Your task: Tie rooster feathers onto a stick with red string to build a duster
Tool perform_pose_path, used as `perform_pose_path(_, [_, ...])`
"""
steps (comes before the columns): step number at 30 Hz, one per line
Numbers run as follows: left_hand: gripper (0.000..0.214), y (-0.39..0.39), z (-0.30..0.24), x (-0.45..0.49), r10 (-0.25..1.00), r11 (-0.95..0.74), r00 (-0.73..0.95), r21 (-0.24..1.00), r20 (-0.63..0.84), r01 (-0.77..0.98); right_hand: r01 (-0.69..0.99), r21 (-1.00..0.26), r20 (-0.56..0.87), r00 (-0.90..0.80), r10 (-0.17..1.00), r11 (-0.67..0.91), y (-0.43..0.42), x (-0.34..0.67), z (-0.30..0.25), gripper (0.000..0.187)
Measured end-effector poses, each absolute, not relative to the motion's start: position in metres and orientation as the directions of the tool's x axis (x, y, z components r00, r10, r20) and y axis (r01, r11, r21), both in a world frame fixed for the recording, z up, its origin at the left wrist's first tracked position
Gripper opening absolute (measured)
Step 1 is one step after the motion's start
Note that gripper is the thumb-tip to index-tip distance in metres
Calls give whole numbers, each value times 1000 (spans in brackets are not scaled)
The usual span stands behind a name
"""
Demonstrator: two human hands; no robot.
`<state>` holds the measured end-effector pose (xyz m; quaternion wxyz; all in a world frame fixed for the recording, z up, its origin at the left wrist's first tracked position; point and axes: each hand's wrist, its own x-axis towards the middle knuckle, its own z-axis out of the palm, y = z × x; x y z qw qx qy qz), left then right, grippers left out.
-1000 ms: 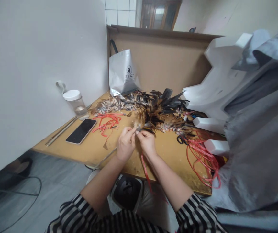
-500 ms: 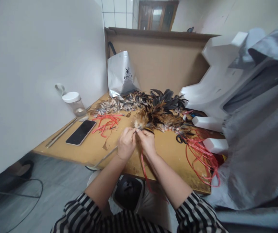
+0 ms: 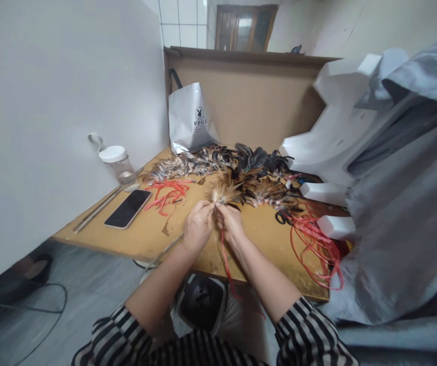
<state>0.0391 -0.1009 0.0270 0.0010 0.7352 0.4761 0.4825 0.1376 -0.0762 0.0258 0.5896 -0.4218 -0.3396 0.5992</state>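
Over the middle of a wooden table (image 3: 153,231), my left hand (image 3: 197,227) and my right hand (image 3: 230,223) meet fingertip to fingertip. Both are closed in a pinch on the stems of a small bunch of tan feathers (image 3: 223,192). A red strip (image 3: 226,262) hangs from under my right hand down past the table's front edge. Just beyond the hands lies a long pile of brown, black and speckled feathers (image 3: 241,170).
A phone (image 3: 127,208), a lidded clear jar (image 3: 118,163) and thin rods (image 3: 96,208) lie at the left. Loose red strips (image 3: 167,192) sit beside the phone; more red strips (image 3: 317,249) and scissors (image 3: 281,218) lie right. A white bag (image 3: 191,118), white foam blocks (image 3: 336,227) and grey cloth (image 3: 405,213) border the table.
The hands have stayed together on the feather bunch, shifting only slightly. The view has drifted a little.
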Motion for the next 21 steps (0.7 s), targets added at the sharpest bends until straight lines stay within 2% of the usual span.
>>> perform_pose_path(4, [26,-99,22,39,679,-542,98,408,728,735,-467,-875,-165,42,985,-127,-77,136,25,40])
perform_pose_path(7, [26,-99,21,41,693,-557,77,463,717,690,-461,-880,-165,73,984,-114,-76,137,25,36])
perform_pose_path(9, [22,-99,24,41,723,-556,29,556,690,617,-469,-877,-159,73,985,-107,-75,138,26,35])
perform_pose_path(11, [15,-97,30,41,790,-511,-57,707,611,489,-476,-874,-150,70,986,-99,-75,139,27,35])
perform_pose_path(12, [13,-95,35,39,844,-452,-107,805,525,385,-477,-873,-144,65,987,-96,-75,140,28,36])
perform_pose_path(14, [18,-93,44,36,956,-243,-139,964,258,111,-474,-876,-126,43,991,-91,-75,140,30,37])
perform_pose_path(16, [28,-93,53,30,1000,-3,-25,993,0,-114,-463,-882,-99,4,995,-86,-76,141,31,36])
perform_pose_path(17, [31,-93,57,27,995,83,68,981,-72,-174,-454,-888,-80,-19,997,-79,-76,142,31,35])
perform_pose_path(19, [33,-94,61,22,962,167,250,961,-110,-222,-427,-902,-36,-69,997,-62,-76,143,30,33])
perform_pose_path(21, [32,-96,63,19,933,174,351,955,-82,-240,-385,-922,4,-105,994,-37,-75,145,28,33])
